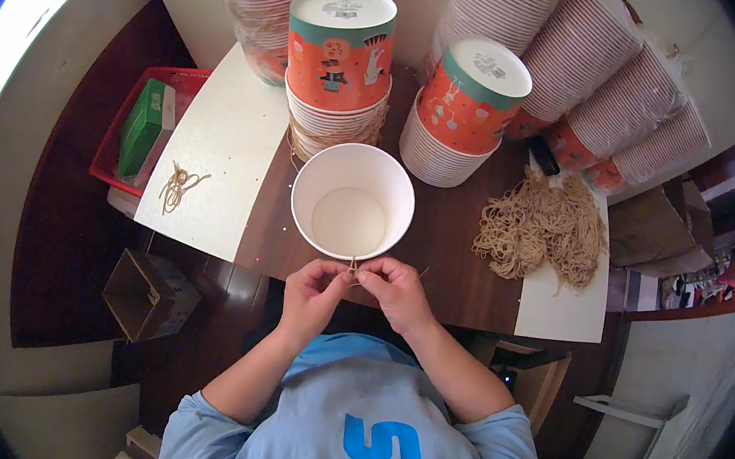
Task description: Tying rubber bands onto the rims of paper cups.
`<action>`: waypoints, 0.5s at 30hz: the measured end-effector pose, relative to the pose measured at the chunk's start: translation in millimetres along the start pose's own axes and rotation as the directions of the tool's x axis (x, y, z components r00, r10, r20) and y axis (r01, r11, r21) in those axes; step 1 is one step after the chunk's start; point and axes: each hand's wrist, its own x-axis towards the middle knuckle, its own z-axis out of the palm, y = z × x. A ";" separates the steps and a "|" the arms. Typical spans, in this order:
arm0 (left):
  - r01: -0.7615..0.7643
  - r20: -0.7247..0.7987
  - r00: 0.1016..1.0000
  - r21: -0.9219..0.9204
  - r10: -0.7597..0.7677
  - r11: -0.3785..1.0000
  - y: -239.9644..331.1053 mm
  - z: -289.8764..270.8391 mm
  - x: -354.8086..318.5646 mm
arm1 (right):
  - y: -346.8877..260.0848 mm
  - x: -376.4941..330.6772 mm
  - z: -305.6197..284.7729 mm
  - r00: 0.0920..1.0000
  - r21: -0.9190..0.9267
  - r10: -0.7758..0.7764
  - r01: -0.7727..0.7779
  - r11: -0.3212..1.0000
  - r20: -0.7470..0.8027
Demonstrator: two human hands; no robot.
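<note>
A white paper bucket (pixel 306 201) stands on the brown table in front of me, its open mouth upward. At its near rim, my left hand (pixel 313 300) and my right hand (pixel 398 297) meet with fingers and thumbs pinched together. Between the fingertips is a thin tan cord (pixel 353 265), part of it standing up against the rim. A loose end pokes out beside the right hand. The fingers hide most of the cord, so I cannot tell whether it is knotted or passes through the bucket wall.
Behind the bucket stand two stacks of upturned orange-and-green buckets, the left stack (pixel 341 56) with cords around its lower part and the right stack (pixel 470 106). A heap of tan cords (pixel 543 225) lies at right, several loose cords (pixel 179 187) at left. Wrapped stacks (pixel 582 59) stand behind.
</note>
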 end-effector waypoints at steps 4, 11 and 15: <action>-0.001 0.011 1.000 0.124 -0.001 0.992 -5.1 -3.0 1.6 | -11.1 -2.6 7.7 0.997 0.165 0.079 -0.075 0.983 -0.019; 0.170 0.077 0.984 -0.091 -0.163 0.981 11.4 3.3 -0.4 | 3.8 1.5 6.5 0.973 0.559 0.165 -0.226 0.798 0.158; 0.170 0.069 0.984 -0.094 -0.164 0.981 9.7 0.5 0.1 | 6.0 1.5 8.0 0.963 0.566 0.245 -0.267 0.780 0.116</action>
